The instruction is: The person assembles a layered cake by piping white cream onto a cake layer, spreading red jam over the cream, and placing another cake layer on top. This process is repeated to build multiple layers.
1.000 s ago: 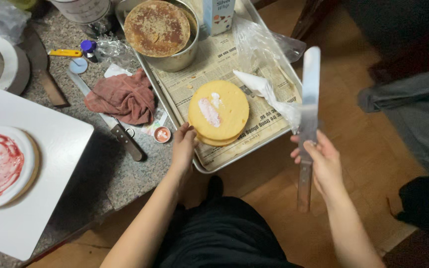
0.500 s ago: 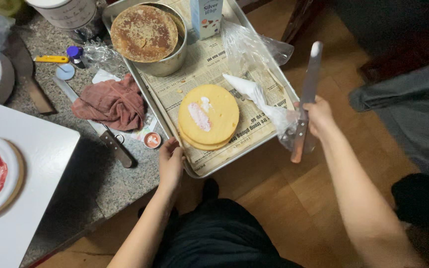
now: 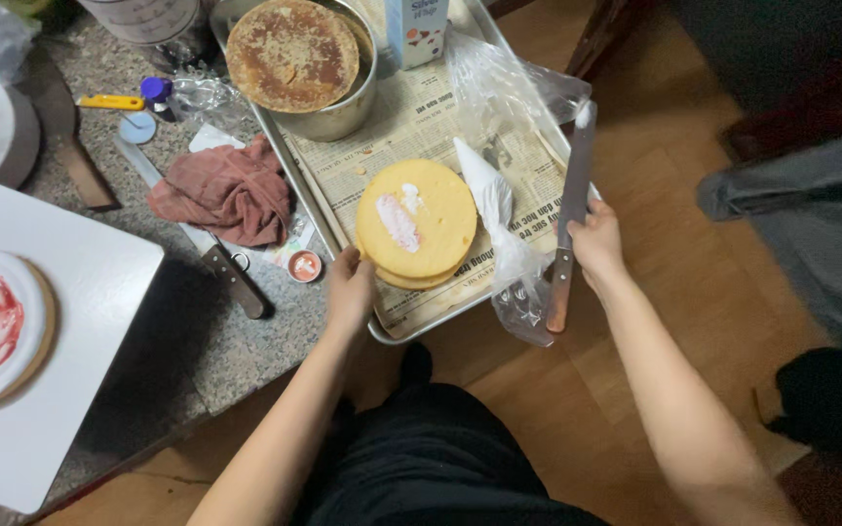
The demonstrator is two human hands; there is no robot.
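Right hand [image 3: 596, 244] swings the spatula [image 3: 569, 209] in beside the tray [image 3: 421, 326], grip closed round its handle. Left hand [image 3: 350, 287] slides up, fingers curled at the yellow cake [image 3: 417, 222] on the tray — lifting looks close.

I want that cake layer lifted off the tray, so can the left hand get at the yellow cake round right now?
Probably yes. The left hand is empty and rests at the tray edge, right beside the yellow cake round. Nothing lies between them; the piping bag sits on the far side, and the right hand holds the spatula clear.
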